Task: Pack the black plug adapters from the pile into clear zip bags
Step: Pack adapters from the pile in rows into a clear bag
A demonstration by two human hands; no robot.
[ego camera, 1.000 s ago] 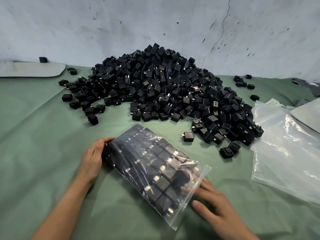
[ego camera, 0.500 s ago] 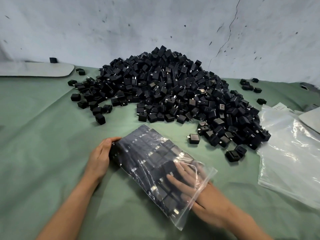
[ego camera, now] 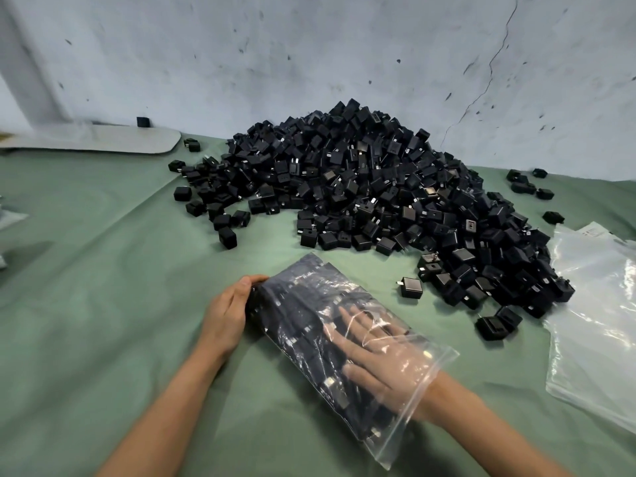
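Zip bag (ego camera: 418, 380) lies flat on the green cloth (ego camera: 103, 270) in the near middle, closed end pointing far-left and open mouth near-right. Packed adapters (ego camera: 296, 311) fill it in dark rows that show through the plastic.

My left hand (ego camera: 225, 313) cups the closed end, fingers curled round that edge and gripping it. My right hand (ego camera: 375, 359) is inside the bag through the mouth, up to the wrist. Its fingers are straight and spread, flat on the packed adapters and clamped on nothing.

Beyond the bag, the pile (ego camera: 378, 187) of black adapters is heaped against the wall (ego camera: 309, 46) and slopes down toward the right. A single adapter (ego camera: 411, 287) sits apart from the pile, just to the right of the bag, prongs pointing left. Stray adapters (ego camera: 227, 235) lie scattered off the pile's left edge, with a few more at the far right.

Empty bags (ego camera: 599, 321) are stacked flat at the right edge of the cloth, near the foot of the pile. A grey board (ego camera: 103, 141) lies flat at the far left against the wall.
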